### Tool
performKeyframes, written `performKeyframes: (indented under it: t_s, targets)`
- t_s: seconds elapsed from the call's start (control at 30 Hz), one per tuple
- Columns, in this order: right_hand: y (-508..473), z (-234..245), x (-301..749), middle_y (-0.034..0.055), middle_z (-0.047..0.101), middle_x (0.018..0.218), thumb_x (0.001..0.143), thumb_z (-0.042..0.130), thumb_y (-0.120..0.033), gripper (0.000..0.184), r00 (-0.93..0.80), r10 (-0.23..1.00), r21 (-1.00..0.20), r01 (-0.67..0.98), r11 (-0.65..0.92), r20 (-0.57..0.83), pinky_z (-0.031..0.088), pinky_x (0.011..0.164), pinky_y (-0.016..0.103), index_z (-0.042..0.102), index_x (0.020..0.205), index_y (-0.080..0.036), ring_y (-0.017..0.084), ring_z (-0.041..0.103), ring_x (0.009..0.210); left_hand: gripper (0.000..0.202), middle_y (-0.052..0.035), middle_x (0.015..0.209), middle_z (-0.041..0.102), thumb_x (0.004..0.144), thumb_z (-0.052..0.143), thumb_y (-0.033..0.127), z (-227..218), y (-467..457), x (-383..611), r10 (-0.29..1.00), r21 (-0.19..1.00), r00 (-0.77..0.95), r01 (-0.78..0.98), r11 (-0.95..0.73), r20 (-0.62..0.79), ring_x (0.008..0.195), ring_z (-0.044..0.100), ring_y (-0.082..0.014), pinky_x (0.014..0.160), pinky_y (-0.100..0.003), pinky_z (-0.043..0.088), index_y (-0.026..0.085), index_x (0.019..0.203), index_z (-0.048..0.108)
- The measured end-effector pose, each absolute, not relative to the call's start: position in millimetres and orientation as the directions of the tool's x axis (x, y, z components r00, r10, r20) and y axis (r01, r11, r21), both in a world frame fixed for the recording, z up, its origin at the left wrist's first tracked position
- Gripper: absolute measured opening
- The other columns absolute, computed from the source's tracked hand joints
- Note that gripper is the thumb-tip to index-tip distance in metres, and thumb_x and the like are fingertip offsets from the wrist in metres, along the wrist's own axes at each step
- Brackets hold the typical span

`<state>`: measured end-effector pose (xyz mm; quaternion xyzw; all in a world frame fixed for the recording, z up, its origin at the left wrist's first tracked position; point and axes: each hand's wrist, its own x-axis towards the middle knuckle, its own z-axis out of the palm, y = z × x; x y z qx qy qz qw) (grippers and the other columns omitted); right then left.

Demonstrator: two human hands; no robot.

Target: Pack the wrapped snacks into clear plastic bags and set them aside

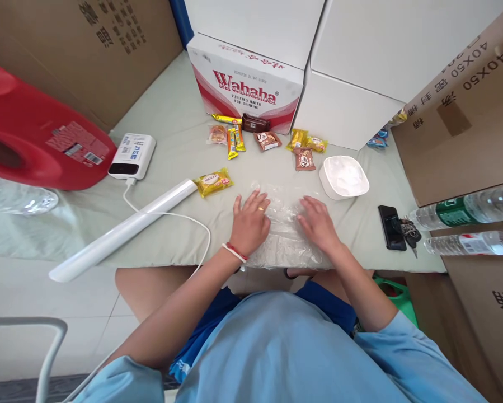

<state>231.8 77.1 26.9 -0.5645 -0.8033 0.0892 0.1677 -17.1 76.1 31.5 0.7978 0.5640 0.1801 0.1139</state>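
Note:
A sheet of clear plastic film (pixel 287 238) lies wrinkled on the cloth-covered table, reaching its front edge. My left hand (pixel 251 221) rests flat on the film's left side, fingers spread, with a ring and a red-and-white bracelet. On the right side my right hand (pixel 318 223) lies with its fingers apart, touching the film too. Neither hand grips anything. Just beyond my left hand is a yellow snack packet (pixel 213 182). A white square bowl (pixel 344 177) with something whitish or clear inside stands beyond my right hand.
A film roll (pixel 123 230) lies left, crossed by a white cable from a power bank (pixel 132 157). Several wrapped snacks (pixel 268 140) lie before a Wahaha box (pixel 247 84). A red jug (pixel 45 129) stands left; a phone (pixel 391 228), keys and bottles (pixel 471 244) lie right.

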Motion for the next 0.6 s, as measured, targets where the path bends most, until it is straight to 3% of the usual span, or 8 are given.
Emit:
performKeyframes:
  t_s: [0.1, 0.17, 0.27, 0.37, 0.5, 0.6]
  targets:
    - [88, 7, 214, 0.0123, 0.039, 0.165, 0.106, 0.041, -0.042, 0.055, -0.418, 0.908, -0.236, 0.88, 0.412, 0.026, 0.023, 0.126, 0.053, 0.047, 0.155, -0.016, 0.03, 0.026, 0.156, 0.052, -0.0129, 0.165, 0.042, 0.103, 0.04, 0.037, 11, 67, -19, 0.925, 0.346, 0.351, 0.858, -0.38, 0.147, 0.155, 0.033, -0.0278, 0.128, -0.064, 0.005, 0.022, 0.153, 0.048]
    - [100, 5, 215, 0.0109, 0.039, 0.166, 0.107, 0.038, -0.041, 0.054, -0.393, 0.919, -0.189, 0.905, 0.38, -0.034, 0.02, 0.126, 0.055, 0.046, 0.156, -0.018, 0.03, 0.026, 0.156, 0.055, -0.0126, 0.167, 0.036, 0.105, 0.037, 0.044, -2, 69, -34, 0.934, 0.312, 0.341, 0.881, -0.356, 0.104, 0.156, 0.033, -0.0291, 0.126, -0.068, 0.0, 0.024, 0.156, 0.045]
    - [130, 21, 212, 0.017, 0.051, 0.156, 0.106, 0.039, -0.039, 0.051, -0.309, 0.949, -0.157, 0.942, 0.296, -0.06, 0.034, 0.118, 0.049, 0.054, 0.147, -0.013, 0.033, 0.044, 0.143, 0.058, -0.0104, 0.17, 0.029, 0.106, 0.033, 0.048, -11, 74, -57, 0.944, 0.271, 0.324, 0.905, -0.327, 0.058, 0.157, 0.03, -0.0287, 0.125, -0.069, -0.003, 0.026, 0.159, 0.039]
    - [177, 46, 182, 0.0182, 0.067, 0.132, 0.103, 0.042, -0.037, 0.044, -0.255, 0.963, -0.199, 0.952, 0.234, -0.089, 0.048, 0.099, 0.039, 0.063, 0.134, -0.014, 0.03, 0.063, 0.118, 0.06, -0.0086, 0.171, 0.025, 0.106, 0.032, 0.05, -11, 77, -65, 0.943, 0.249, 0.329, 0.911, -0.33, 0.045, 0.158, 0.026, -0.0287, 0.125, -0.069, -0.004, 0.027, 0.161, 0.035]
    - [259, 57, 104, 0.013, 0.074, 0.117, 0.101, 0.041, -0.025, 0.032, -0.272, 0.958, -0.256, 0.936, 0.241, -0.093, 0.05, 0.094, 0.038, 0.07, 0.113, -0.019, 0.03, 0.066, 0.112, 0.061, -0.0079, 0.172, 0.024, 0.106, 0.03, 0.051, -10, 76, -61, 0.944, 0.237, 0.328, 0.916, -0.325, 0.026, 0.159, 0.025, -0.0285, 0.125, -0.069, -0.003, 0.028, 0.162, 0.033]
    - [319, 48, 49, 0.0153, 0.072, 0.123, 0.101, 0.045, -0.028, 0.034, -0.191, 0.98, -0.322, 0.932, 0.164, -0.052, 0.051, 0.095, 0.042, 0.064, 0.127, -0.017, 0.032, 0.066, 0.115, 0.062, -0.0073, 0.172, 0.025, 0.105, 0.032, 0.052, -9, 76, -61, 0.945, 0.229, 0.326, 0.92, -0.319, 0.011, 0.159, 0.024, -0.0293, 0.126, -0.069, -0.001, 0.03, 0.163, 0.031]
